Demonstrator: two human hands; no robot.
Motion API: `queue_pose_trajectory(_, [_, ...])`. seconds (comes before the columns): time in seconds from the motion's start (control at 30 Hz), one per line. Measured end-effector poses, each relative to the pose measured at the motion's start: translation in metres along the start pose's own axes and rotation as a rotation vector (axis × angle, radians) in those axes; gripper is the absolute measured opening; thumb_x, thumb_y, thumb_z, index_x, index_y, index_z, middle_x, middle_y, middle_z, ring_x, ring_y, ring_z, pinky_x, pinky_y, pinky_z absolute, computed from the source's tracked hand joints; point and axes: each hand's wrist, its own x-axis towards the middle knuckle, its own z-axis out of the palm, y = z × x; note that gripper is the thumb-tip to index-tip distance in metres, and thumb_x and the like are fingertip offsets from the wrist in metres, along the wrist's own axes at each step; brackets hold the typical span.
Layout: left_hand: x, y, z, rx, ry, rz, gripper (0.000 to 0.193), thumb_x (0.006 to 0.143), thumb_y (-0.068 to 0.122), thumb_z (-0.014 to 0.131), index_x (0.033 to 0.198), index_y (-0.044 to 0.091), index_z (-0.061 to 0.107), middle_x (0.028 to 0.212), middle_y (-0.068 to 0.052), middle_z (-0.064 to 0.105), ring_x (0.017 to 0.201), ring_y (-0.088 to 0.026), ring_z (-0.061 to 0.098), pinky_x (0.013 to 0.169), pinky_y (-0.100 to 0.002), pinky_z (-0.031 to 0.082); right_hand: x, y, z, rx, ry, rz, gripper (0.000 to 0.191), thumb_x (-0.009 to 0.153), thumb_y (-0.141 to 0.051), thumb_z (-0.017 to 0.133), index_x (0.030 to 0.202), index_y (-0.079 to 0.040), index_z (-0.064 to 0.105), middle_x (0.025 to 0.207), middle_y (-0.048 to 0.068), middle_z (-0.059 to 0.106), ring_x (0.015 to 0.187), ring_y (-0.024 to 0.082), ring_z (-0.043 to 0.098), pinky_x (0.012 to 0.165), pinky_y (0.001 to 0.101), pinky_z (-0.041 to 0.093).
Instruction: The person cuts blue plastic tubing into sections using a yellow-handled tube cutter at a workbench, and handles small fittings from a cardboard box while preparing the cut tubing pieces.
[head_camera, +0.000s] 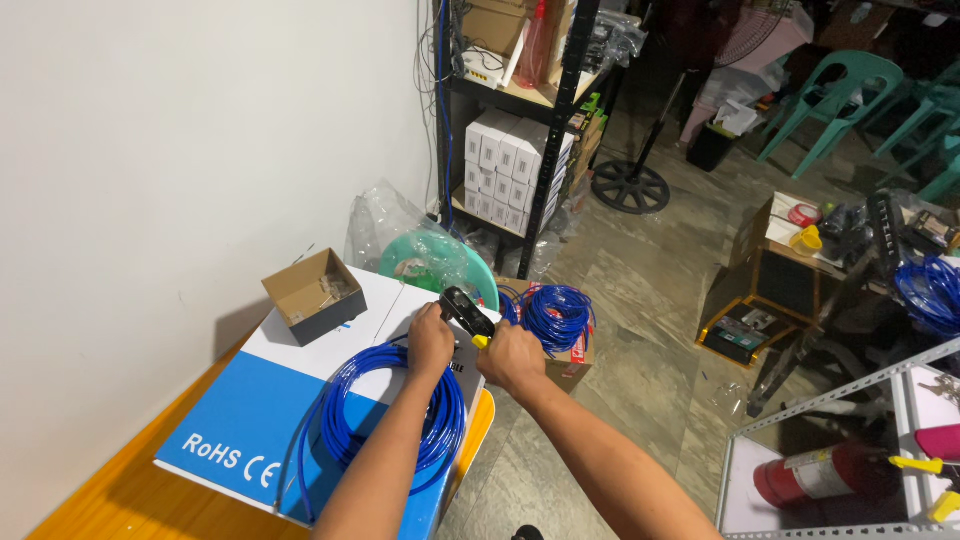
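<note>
Fingers of the right hand (510, 357) are curling tight around a black crimping tool (466, 314) with a yellow tip, while the left hand (430, 338) is pinching something small at its head. Both are hovering above the blue cable coil (390, 412), which is lying on a blue-and-white box (240, 420) beside a small open carton (312, 295).

Under your hands lies a large flat carton (250, 420), white at the far end and blue toward you with white markings, resting on the orange table (90, 500); a small open brown cardboard box (312, 295) sits on its far left corner. You have stacked white boxes (505, 165) on the black shelf (550, 130) ahead. Beyond your right hand, a brown box with a red label (577, 350) stands on the floor, and another brown carton (755, 300) stands further right.
</note>
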Motion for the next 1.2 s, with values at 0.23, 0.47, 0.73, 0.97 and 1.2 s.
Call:
queue_pose_trajectory(0.23, [-0.001, 0.001, -0.001, -0.017, 0.014, -0.011, 0.016, 0.084, -0.005, 0.049, 0.09, -0.002, 0.063, 0.095, -0.021, 0.066, 0.094, -0.045, 0.061, 0.082, -0.052, 0.048, 0.0, 0.0, -0.002, 0.016, 0.013, -0.025, 0.033, 0.079, -0.024, 0.065, 0.098, 0.003, 0.068, 0.089, 0.027, 0.072, 0.085, 0.043, 0.073, 0.08, 0.0493, 0.058])
queue_pose_trajectory(0.47, [0.0, 0.004, -0.005, -0.089, 0.014, -0.025, 0.023, 0.081, -0.007, 0.048, 0.095, -0.001, 0.065, 0.096, -0.021, 0.067, 0.094, -0.045, 0.062, 0.081, -0.052, 0.049, -0.005, -0.003, -0.003, 0.003, 0.033, -0.051, 0.05, 0.078, -0.033, 0.073, 0.109, 0.004, 0.062, 0.101, 0.026, 0.07, 0.093, 0.041, 0.071, 0.081, 0.0486, 0.057])
queue_pose_trajectory(0.73, [0.002, -0.001, -0.002, -0.112, 0.08, -0.029, 0.022, 0.082, -0.006, 0.049, 0.094, 0.0, 0.066, 0.096, -0.022, 0.068, 0.093, -0.046, 0.063, 0.081, -0.053, 0.048, -0.013, -0.014, -0.007, -0.032, 0.095, -0.087, 0.068, 0.075, -0.04, 0.081, 0.122, 0.003, 0.055, 0.115, 0.026, 0.061, 0.109, 0.041, 0.061, 0.088, 0.0529, 0.05])
queue_pose_trajectory(0.97, [0.001, -0.001, -0.005, -0.109, 0.073, -0.022, 0.022, 0.082, -0.006, 0.048, 0.093, -0.001, 0.066, 0.096, -0.022, 0.068, 0.092, -0.046, 0.062, 0.08, -0.053, 0.048, -0.012, -0.013, -0.002, -0.008, 0.06, -0.051, 0.061, 0.077, -0.036, 0.078, 0.12, 0.0, 0.056, 0.11, 0.027, 0.063, 0.103, 0.042, 0.064, 0.088, 0.051, 0.052])
queue_pose_trajectory(1.2, [0.001, 0.005, -0.007, -0.082, 0.031, -0.026, 0.019, 0.083, -0.006, 0.047, 0.09, -0.002, 0.064, 0.094, -0.022, 0.067, 0.092, -0.047, 0.061, 0.08, -0.054, 0.048, -0.001, -0.003, 0.004, 0.02, -0.022, 0.045, 0.04, 0.085, -0.023, 0.063, 0.114, 0.005, 0.061, 0.103, 0.029, 0.07, 0.098, 0.044, 0.071, 0.088, 0.0506, 0.056])
